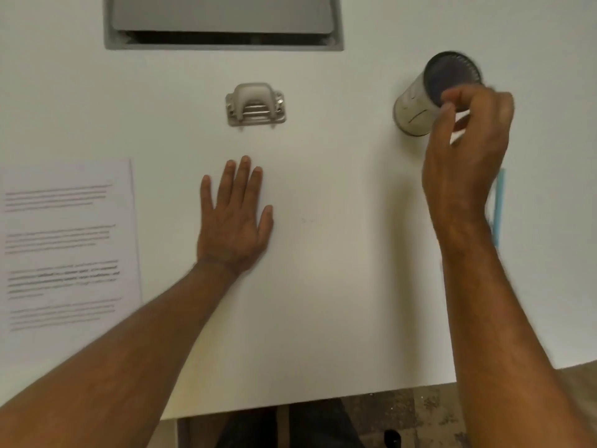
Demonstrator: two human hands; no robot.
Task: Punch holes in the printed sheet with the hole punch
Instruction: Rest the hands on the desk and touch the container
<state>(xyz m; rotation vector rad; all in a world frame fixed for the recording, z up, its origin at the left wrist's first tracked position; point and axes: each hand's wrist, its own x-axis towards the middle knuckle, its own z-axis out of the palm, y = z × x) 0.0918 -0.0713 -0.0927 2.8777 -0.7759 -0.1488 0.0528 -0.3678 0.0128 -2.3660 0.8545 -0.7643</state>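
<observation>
The printed sheet lies flat at the left side of the white table, with several blocks of text on it. A grey metal hole punch stands at the middle back of the table, apart from the sheet. My left hand rests flat on the table, fingers spread, just in front of the punch and to the right of the sheet; it holds nothing. My right hand hovers at the right, blurred, with its fingers curled together at the rim of a pen cup. Whether it grips something is unclear.
The pen cup has a dark mesh top and a pale body. A thin light-blue stick lies on the table, partly under my right wrist. A grey recessed cable tray is set into the table's back. The table's front edge runs near my body.
</observation>
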